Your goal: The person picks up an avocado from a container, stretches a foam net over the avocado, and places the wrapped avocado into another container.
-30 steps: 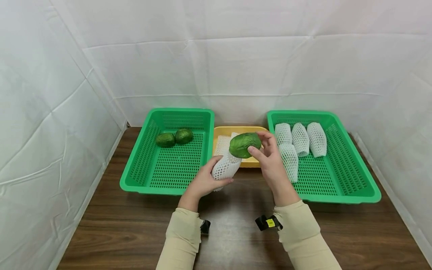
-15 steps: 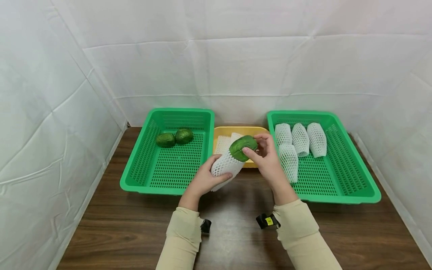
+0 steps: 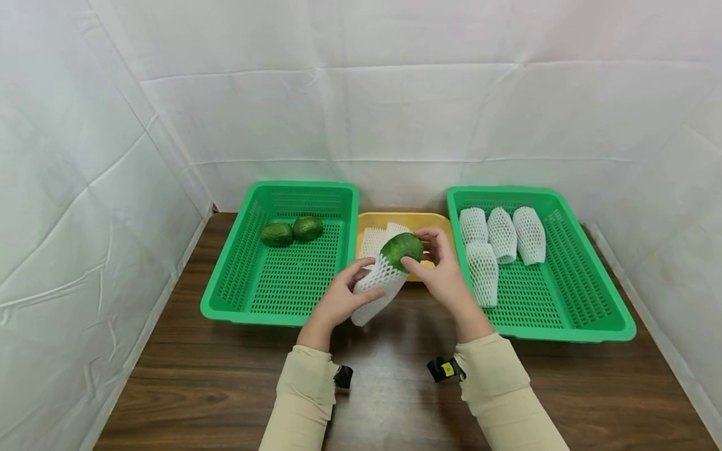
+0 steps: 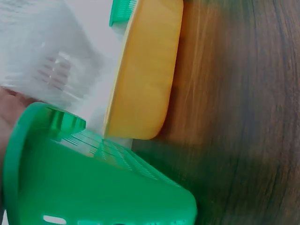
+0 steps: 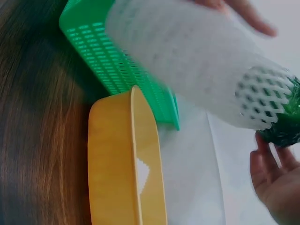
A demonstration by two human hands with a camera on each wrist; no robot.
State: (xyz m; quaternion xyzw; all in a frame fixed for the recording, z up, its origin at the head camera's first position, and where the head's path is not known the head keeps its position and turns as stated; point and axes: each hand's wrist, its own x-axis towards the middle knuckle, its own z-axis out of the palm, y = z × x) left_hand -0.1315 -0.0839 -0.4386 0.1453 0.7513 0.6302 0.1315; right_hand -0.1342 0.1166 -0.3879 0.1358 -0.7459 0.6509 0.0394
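A green avocado (image 3: 403, 249) sits partway inside a white foam net sleeve (image 3: 379, 289), its upper end bare. My left hand (image 3: 344, 294) grips the sleeve around its middle, thumb across the front. At the bare end, my right hand (image 3: 442, 269) holds the avocado between thumb and fingers. The right wrist view shows the mesh stretched over part of the avocado (image 5: 286, 124), with the fingers of the right hand (image 5: 276, 180) beneath it. In the left wrist view the sleeve (image 4: 51, 51) is blurred and only a bit of the left hand (image 4: 11, 110) shows.
Two avocados (image 3: 292, 230) lie in the left green basket (image 3: 225, 275). In the right green basket (image 3: 612, 294) are several sleeved fruits (image 3: 502, 233). Between them, a yellow tray (image 3: 434, 219) holds more foam sleeves (image 3: 372, 240). White cloth hangs behind the wooden table (image 3: 389, 388).
The avocado has gone from the sleeve's mouth to partly inside it, moving down and left with my right hand. My left hand has stayed on the sleeve.
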